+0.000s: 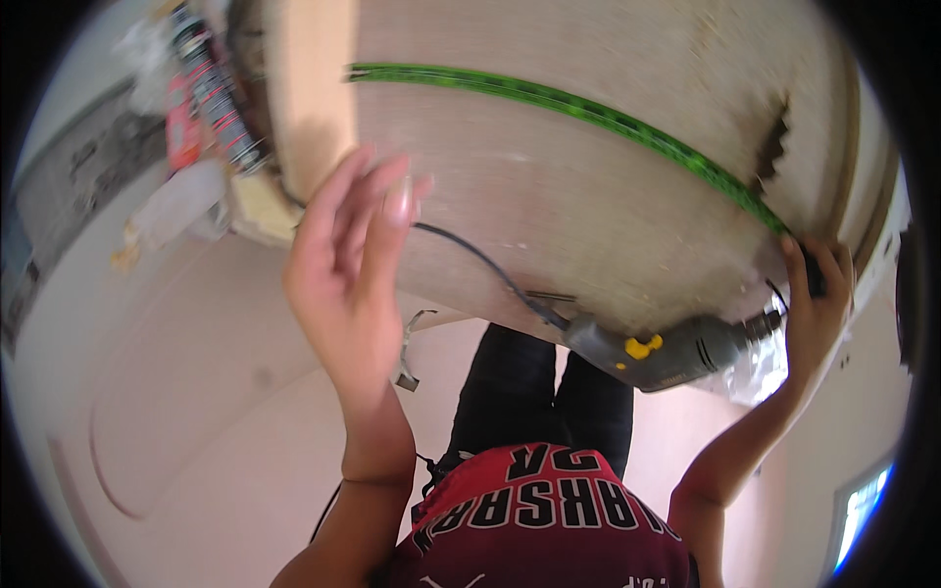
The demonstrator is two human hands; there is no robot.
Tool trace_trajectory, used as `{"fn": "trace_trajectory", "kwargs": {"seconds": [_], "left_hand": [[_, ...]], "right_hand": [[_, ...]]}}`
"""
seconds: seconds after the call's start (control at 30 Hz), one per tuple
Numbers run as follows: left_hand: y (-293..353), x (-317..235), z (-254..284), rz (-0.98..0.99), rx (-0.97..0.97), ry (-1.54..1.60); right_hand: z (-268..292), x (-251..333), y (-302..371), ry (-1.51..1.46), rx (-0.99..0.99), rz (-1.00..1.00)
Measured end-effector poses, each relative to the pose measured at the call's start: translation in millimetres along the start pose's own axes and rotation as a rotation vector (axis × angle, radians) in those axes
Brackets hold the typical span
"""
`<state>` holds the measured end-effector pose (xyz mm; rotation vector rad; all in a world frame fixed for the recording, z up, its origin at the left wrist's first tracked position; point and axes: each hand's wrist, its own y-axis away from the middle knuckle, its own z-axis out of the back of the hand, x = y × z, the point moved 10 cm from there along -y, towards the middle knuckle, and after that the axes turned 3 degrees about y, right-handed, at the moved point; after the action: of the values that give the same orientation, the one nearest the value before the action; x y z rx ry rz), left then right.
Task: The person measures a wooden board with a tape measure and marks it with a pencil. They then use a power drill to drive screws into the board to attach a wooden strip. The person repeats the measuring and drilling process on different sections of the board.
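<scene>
My left hand (343, 284) hangs loose, grip apart and empty, over the near-left edge of the tabletop (588, 186). To its right the grey power drill (676, 351) lies on the near edge under the green tape measure (608, 116); my right hand (814, 294) is clamped on a small dark part at the far-right corner. I'd judge the drill could tip off, dragged by its cord (480, 265).

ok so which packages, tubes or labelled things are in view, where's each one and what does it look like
Sealant tube: top left beside the board, long cylinder, black and grey with a red and white label.
Red packet: just left of that tube, flat, red with pale print.
Clear plastic bag: below them on the floor, crumpled, whitish.
Drill label: small dark plate on the grey drill body, lower right near the right hand.
</scene>
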<state>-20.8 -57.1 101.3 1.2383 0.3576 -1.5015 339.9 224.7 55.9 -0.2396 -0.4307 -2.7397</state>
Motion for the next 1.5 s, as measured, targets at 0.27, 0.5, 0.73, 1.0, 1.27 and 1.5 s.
{"fn": "trace_trajectory", "kwargs": {"seconds": [0.27,0.5,0.73,1.0,1.27,1.5], "left_hand": [[56,56,170,-0.042,-0.138,-0.640],[75,25,141,-0.492,-0.198,-0.692],[10,21,-73,0.137,0.133,0.618],[-47,51,-65,0.083,-0.072,0.205],[-51,45,-69,-0.006,-0.058,0.158],[-61,62,-60,0.020,-0.047,0.255]], "right_hand": [[-7,24,-9,-0.030,0.056,0.073],[-15,47,-19,-0.157,0.017,0.080],[4,29,-10,-0.100,0.017,0.018],[5,24,-8,-0.160,0.009,0.025],[-6,16,-12,-0.215,0.156,-0.003],[-9,14,-12,-0.201,0.136,0.000]]}}
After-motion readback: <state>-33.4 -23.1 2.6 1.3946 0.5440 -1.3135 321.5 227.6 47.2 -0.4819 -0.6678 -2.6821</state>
